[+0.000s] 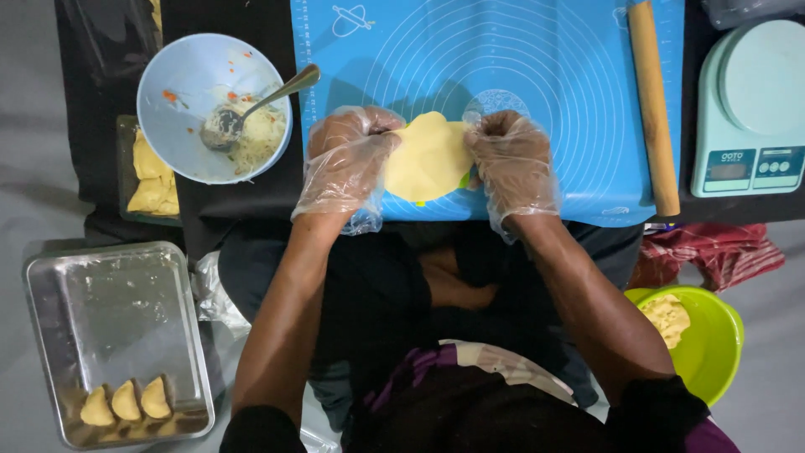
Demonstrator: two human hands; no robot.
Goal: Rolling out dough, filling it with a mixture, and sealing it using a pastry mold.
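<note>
Holding a thin round of yellow dough [428,158] by its two side edges, the left hand [348,159] and right hand [511,159], both in loose clear gloves, have their fingers curled shut on it, thumbs on top. The dough hangs just above the near edge of the blue mat [545,92], right in front of the person.

It looks light, soft and limp, likely to sag or stretch if gripped at one point, and to tear if pulled hard; taking it at opposite rims with flat fingers, as here, seems the safest hold. The gloves look slippery, so the grip probably needs a light pinch.

To the left a blue bowl [180,80] holds noodle-like filling and a spoon [268,96], near the left hand. Beyond it a dark container [151,180] holds yellow pieces. A rolling pin [654,109] lies along the mat's right side, and a scale [750,109] stands further right. Lower down, a metal tray [117,319] carries three folded dumplings [126,403], and a green bowl [713,344] holds more dough. Nothing lies between the hands and the mat.
</note>
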